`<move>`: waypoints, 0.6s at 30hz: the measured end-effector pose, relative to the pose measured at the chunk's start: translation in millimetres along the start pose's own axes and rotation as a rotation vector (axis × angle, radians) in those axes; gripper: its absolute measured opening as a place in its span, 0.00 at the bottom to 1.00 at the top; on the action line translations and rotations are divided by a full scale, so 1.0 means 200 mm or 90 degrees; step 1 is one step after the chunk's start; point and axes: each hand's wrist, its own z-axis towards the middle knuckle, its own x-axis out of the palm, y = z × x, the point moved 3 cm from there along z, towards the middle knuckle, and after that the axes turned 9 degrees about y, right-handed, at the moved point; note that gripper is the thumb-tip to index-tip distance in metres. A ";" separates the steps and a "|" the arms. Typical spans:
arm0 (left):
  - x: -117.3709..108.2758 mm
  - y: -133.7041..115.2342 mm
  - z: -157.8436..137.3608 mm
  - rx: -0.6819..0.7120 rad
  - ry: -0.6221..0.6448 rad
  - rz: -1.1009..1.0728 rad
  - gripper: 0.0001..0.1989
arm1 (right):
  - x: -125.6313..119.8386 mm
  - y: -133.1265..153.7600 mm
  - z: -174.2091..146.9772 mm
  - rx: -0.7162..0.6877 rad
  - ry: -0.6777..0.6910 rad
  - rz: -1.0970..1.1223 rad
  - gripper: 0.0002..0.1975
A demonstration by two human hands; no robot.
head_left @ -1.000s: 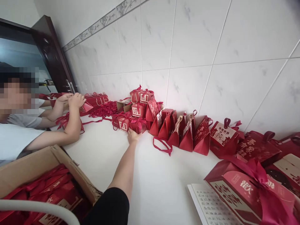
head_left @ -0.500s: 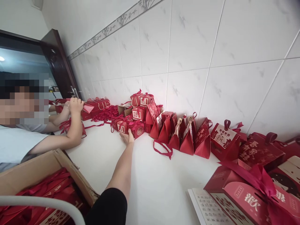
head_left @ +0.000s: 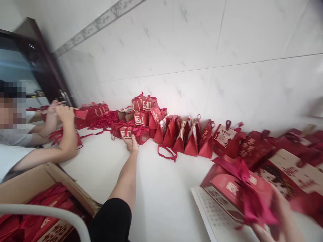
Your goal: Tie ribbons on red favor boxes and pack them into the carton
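Note:
My left hand (head_left: pixel 131 144) reaches far across the white table, thumb and fingers around the lower front of a small red gift box (head_left: pixel 126 132) with a cream label. Beside it sits another small ribboned red box (head_left: pixel 141 135), and more are stacked behind. At the lower right, my right hand (head_left: pixel 284 215) grips the end of a larger red gift box (head_left: pixel 234 188) tied with a wide magenta ribbon; some fingers are hidden by the ribbon and blur. This box is above a white printed sheet or booklet (head_left: pixel 209 208).
Red triangular gift boxes (head_left: pixel 191 146) line the wall, with a ribbon loop (head_left: pixel 168 153) before them. An open carton (head_left: pixel 68 183) of red packaging stands lower left, behind a pale curved bar (head_left: pixel 50 210). A co-worker's hands (head_left: pixel 63 112) handle red packaging at left.
My right hand has come into view, holding the large ribboned box, which appears shifted left. My left hand stays at the small box. The whole view has turned slightly.

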 end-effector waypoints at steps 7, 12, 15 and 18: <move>0.18 -0.36 -0.41 0.141 0.052 -0.126 0.22 | 0.00 0.10 0.08 -0.057 0.069 0.108 0.40; 0.26 -0.60 -0.94 0.515 0.367 -0.411 0.12 | 0.00 0.09 0.07 -0.109 0.138 0.134 0.45; 0.28 -0.52 -1.27 0.535 0.747 -0.399 0.16 | -0.03 0.09 0.08 -0.137 0.172 0.147 0.43; 0.28 -0.37 -1.43 0.442 0.898 -0.350 0.20 | -0.07 0.08 0.10 -0.136 0.221 0.145 0.34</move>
